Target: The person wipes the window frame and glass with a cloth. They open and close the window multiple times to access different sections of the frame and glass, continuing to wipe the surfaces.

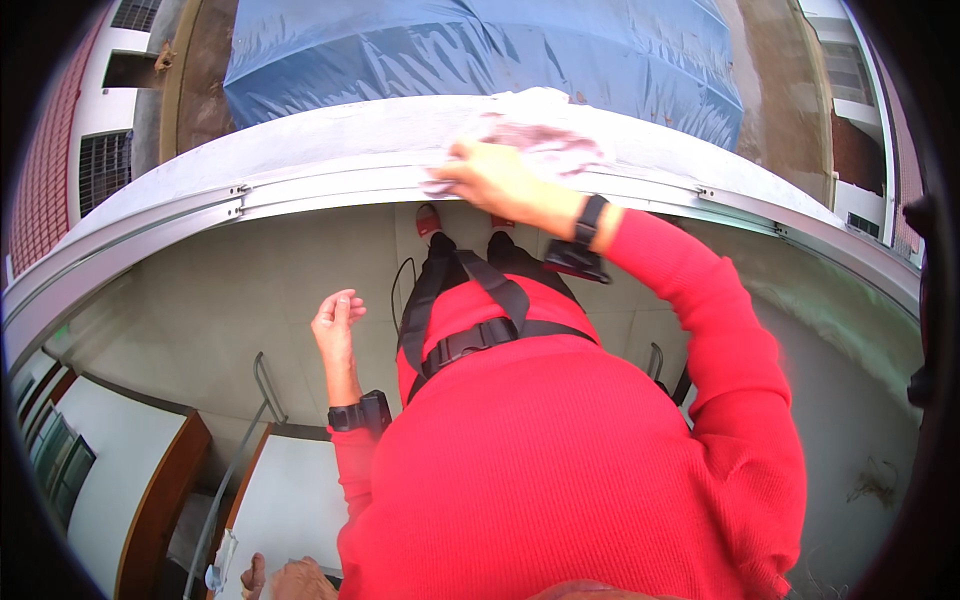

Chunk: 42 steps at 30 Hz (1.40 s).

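My right hand (497, 182) reaches forward over the window's sliding track (340, 190), its fingers closed on a crumpled white and reddish cloth (545, 143). The cloth lies against the pale ledge (640, 140) just outside the frame, and a bit of it sticks out at the left of the fingers. Motion blurs part of the cloth and the fingertips. Off to the left, my left hand (338, 312) hangs in the air with its fingers curled in and nothing visible in them. It touches nothing.
Beyond the ledge, blue sheeting (480, 55) covers something below, with buildings at both sides. Behind me at the left are white-topped desks (130, 450) with brown edges and a metal rail (262, 390). Bare skin, perhaps a hand (300, 580), shows at the bottom edge.
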Available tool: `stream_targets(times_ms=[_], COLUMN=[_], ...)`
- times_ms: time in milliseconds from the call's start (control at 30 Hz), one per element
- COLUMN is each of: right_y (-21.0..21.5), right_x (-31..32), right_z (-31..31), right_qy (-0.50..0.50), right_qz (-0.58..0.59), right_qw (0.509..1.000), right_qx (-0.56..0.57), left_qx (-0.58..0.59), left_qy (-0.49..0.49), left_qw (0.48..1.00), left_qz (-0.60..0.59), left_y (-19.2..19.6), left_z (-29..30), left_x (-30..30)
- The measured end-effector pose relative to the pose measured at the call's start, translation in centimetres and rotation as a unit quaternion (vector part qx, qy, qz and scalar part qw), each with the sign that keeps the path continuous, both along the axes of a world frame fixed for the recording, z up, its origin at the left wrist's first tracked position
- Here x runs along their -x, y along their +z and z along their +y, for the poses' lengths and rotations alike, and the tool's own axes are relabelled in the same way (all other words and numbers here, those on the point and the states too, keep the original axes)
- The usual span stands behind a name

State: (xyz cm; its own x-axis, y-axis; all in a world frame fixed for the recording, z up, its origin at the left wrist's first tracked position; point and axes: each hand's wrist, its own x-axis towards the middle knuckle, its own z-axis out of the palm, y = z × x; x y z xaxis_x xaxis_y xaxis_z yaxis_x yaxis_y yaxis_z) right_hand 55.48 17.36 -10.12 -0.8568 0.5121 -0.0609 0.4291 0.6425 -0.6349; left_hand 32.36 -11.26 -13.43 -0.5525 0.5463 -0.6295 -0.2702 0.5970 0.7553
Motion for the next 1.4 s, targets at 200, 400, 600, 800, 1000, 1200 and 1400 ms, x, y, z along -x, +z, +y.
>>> stream_targets(times_ms=[200,400,600,800,1000,1200,1400], right_y=[-0.6,-1.3,-0.6,3.6,1.0,3.9,6.1], right_x=[14.2,15.3,1.8,-6.0,-9.6,-12.2,-8.8], right_z=[-1.9,-3.0,-0.2,-0.2,-1.5,-1.7,-2.9], right_qy=[0.041,0.018,0.038,-0.067,-0.12,-0.329,-0.323], right_qz=[0.087,0.125,0.095,-0.112,-0.025,0.026,0.424], right_qw=[0.994,0.991,0.994,0.991,0.982,0.944,0.785], right_qx=[-0.047,-0.04,-0.025,-0.024,-0.143,0.004,0.317], left_qx=[-0.001,0.008,-0.013,-0.065,-0.184,-0.175,-0.34], left_qy=[0.011,-0.021,-0.034,-0.077,-0.234,-0.397,-0.41], left_qw=[1.0,1.0,0.999,0.995,0.955,0.901,0.845], left_qz=[-0.012,-0.009,0.012,0.023,0.008,-0.017,0.043], left_y=[0.6,1.5,2.3,4.6,7.2,7.6,5.0], left_z=[0.1,2.1,3.2,6.3,13.3,19.6,25.1], left_x=[-0.2,0.2,2.0,3.1,0.8,-6.2,-15.7])
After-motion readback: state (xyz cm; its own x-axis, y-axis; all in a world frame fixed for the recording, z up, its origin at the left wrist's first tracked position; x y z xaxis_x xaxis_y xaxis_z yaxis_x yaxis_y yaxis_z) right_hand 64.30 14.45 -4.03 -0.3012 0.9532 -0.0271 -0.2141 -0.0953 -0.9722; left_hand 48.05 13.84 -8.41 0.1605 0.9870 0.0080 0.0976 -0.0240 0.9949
